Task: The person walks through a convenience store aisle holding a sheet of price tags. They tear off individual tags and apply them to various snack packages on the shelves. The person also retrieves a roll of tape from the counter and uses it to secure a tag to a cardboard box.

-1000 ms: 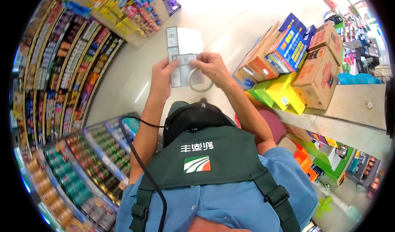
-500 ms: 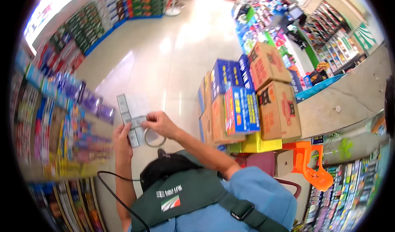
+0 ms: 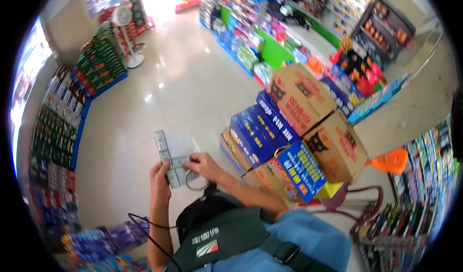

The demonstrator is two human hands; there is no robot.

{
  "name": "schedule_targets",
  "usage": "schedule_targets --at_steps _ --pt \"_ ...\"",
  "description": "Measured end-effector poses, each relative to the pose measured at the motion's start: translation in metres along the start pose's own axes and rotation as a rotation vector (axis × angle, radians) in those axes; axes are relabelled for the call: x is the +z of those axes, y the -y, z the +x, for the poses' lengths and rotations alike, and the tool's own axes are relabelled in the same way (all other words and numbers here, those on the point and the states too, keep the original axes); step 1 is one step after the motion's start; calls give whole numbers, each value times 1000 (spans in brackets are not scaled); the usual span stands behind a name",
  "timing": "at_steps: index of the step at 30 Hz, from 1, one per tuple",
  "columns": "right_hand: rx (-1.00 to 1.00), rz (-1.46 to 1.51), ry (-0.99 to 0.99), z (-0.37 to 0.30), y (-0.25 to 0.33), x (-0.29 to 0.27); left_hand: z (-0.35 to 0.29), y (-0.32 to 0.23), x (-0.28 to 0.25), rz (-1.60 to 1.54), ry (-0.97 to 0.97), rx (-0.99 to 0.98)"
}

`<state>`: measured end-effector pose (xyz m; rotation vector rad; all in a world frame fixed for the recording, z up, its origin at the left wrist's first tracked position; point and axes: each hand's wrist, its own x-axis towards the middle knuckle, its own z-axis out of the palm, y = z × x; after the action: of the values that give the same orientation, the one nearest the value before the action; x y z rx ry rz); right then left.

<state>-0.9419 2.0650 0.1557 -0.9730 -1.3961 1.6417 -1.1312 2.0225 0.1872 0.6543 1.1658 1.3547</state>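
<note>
In front of my body I hold a strip of white-and-grey printed labels (image 3: 163, 147) over the floor. My left hand (image 3: 160, 179) is closed on its lower part, thumb on top. My right hand (image 3: 206, 167) pinches a short label (image 3: 179, 162) that lies crosswise against the strip. A pale, see-through sheet (image 3: 182, 144) shows behind the labels. Just under my right fingers hangs a thin, pale ring (image 3: 188, 181) resembling a tape roll; how it is held is hidden.
Stacked cartons (image 3: 308, 98) and blue boxes (image 3: 260, 134) stand to my right, beside a dark red chair (image 3: 371, 195). Stacked goods (image 3: 55, 132) line the left wall. A white standing fan (image 3: 121, 16) is at the far left. Shelves (image 3: 429, 151) fill the right side.
My view has swung to the right, so the left shelves slide down and the fan comes into sight. Both hands keep their grip on the labels.
</note>
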Motion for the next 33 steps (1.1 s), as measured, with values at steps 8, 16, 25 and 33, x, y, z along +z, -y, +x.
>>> schedule_targets --at_steps 8,16,25,33 --pt "-42 17 -219 160 53 -68 209 -60 48 66 244 -85" --pt "33 -2 -492 296 55 -139 414 -81 105 138 530 -145" --pt "-37 177 -985 353 84 -202 560 -114 224 417 946 -245" --pt "-159 507 -1412 304 81 -264 583 -59 383 357 1356 -555"
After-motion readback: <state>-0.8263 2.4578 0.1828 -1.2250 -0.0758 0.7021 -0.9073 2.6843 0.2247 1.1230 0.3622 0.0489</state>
